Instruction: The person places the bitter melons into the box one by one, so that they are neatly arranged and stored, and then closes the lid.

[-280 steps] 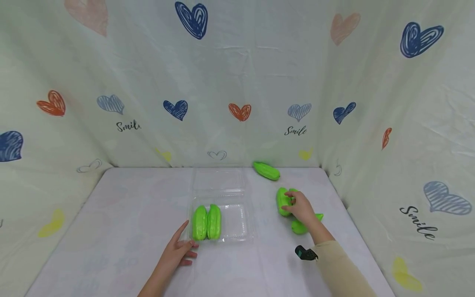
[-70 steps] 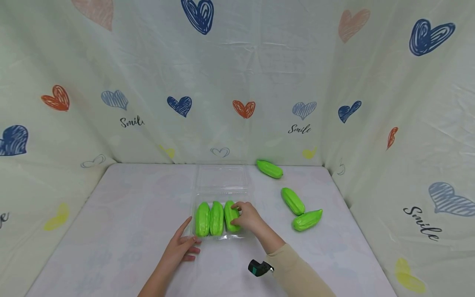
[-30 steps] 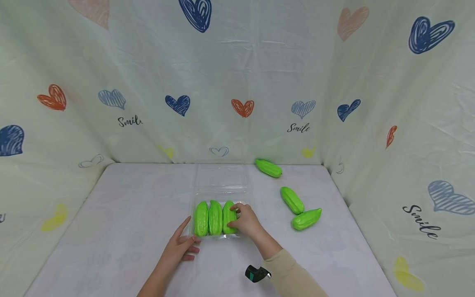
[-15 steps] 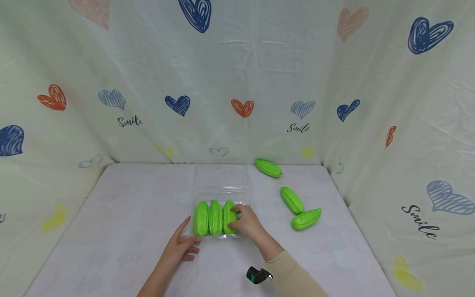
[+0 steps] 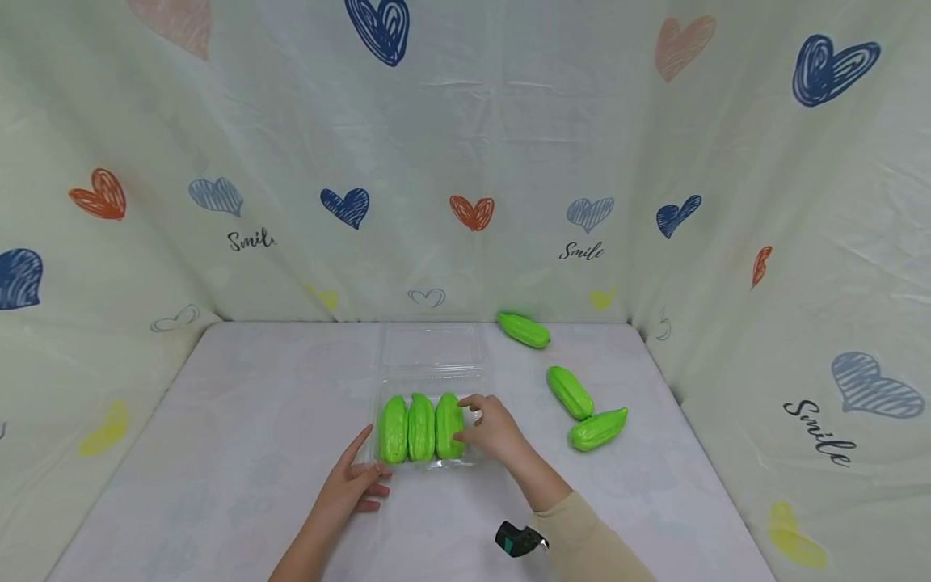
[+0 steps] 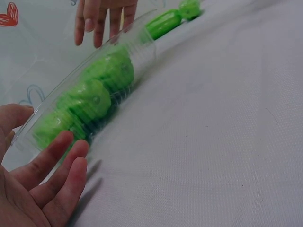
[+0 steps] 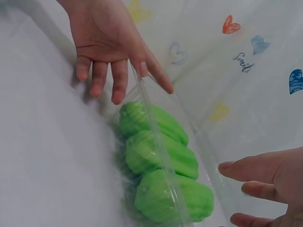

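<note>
Three green, ridged, gourd-like fruits lie side by side in a clear plastic clamshell box (image 5: 473, 461): the left one (image 5: 393, 430), the middle one (image 5: 421, 428) and the right one (image 5: 448, 427). My right hand (image 5: 494, 428) hovers over the box's right part, fingers spread just off the right fruit; in the right wrist view a gap shows between my right fingers (image 7: 260, 189) and the fruit. At the box's front left corner is my left hand (image 5: 349, 489), its fingers loosely extended and its fingertips (image 6: 80, 149) right at the plastic wall.
The box's transparent lid (image 5: 431, 347) is folded back behind it. Right of the box lie three more such fruits: one at the back edge (image 5: 524, 331), one in the middle (image 5: 570, 393) and one nearer (image 5: 598, 429). A black device (image 5: 518, 539) sits at the right wrist.
Earlier the box held two fruits and my right hand was at the group on the right. It brought a third into the box, and has now let go and drawn slightly right.
</note>
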The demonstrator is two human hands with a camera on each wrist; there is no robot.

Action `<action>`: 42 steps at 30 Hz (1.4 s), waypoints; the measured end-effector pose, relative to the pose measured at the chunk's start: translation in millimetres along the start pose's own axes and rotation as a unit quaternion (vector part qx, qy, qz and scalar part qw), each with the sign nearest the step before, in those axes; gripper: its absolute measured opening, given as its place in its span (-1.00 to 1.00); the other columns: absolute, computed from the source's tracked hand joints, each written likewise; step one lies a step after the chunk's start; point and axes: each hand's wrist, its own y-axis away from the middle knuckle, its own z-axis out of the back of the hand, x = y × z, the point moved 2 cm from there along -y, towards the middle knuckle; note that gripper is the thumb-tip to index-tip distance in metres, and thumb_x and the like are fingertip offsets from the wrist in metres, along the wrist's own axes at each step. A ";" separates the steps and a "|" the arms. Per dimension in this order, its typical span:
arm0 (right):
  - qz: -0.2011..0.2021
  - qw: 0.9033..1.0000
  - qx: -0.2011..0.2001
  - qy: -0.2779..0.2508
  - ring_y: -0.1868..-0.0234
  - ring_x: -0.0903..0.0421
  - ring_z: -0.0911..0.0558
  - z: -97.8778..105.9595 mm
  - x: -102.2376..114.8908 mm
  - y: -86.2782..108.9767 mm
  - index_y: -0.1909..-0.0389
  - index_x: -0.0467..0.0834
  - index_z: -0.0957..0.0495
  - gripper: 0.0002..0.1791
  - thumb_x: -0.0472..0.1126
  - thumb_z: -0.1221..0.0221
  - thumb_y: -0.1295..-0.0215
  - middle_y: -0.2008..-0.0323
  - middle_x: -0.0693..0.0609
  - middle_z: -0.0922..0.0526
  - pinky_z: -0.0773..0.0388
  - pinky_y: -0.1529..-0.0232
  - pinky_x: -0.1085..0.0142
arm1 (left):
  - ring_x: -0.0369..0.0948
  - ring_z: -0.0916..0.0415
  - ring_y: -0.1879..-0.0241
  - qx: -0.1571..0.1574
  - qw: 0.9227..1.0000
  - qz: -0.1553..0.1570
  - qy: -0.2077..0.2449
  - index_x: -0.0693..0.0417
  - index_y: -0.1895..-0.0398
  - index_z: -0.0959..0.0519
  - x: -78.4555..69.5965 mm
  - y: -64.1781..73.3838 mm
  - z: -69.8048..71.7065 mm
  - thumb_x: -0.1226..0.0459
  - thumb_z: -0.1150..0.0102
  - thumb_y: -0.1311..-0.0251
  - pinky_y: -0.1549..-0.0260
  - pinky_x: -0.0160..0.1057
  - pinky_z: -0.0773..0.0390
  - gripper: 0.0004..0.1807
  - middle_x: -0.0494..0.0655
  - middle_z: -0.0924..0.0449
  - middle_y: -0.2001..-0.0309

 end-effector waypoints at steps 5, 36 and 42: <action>0.008 1.000 -0.006 -0.013 0.08 -0.15 -0.52 10.2 -0.2 2.7 -0.11 -0.25 -0.53 -0.46 -0.28 -0.41 -0.06 -0.03 -0.26 -0.47 -0.53 0.27 0.12 | 0.01 -0.66 0.40 -0.007 1.000 0.002 -0.004 -0.10 -0.54 -0.04 -1.2 -0.3 -0.2 0.36 -0.13 -0.31 0.49 -0.06 -0.65 -0.21 0.13 -0.68 0.25; -0.037 0.986 -0.144 -0.079 -0.12 -0.16 -0.47 65.3 -51.8 25.6 -0.18 -0.21 -0.50 -0.47 -0.28 -0.35 -0.15 -0.17 -0.17 -0.47 -0.52 0.04 0.00 | 0.01 -0.66 0.41 -0.009 1.000 0.009 -0.011 -0.09 -0.54 -0.03 2.8 -1.0 -1.0 0.32 -0.15 -0.31 0.50 -0.06 -0.65 -0.21 0.10 -0.68 0.27; -0.048 0.983 -0.155 -0.088 -0.12 -0.20 -0.46 74.4 -66.5 29.4 -0.20 -0.28 -0.48 -0.45 -0.33 -0.34 -0.16 -0.18 -0.24 -0.46 -0.50 -0.01 -0.02 | 0.01 -0.66 0.40 -0.006 1.000 0.003 -0.008 -0.08 -0.54 -0.03 2.7 -0.7 -0.6 0.31 -0.16 -0.31 0.50 -0.07 -0.65 -0.21 0.11 -0.68 0.26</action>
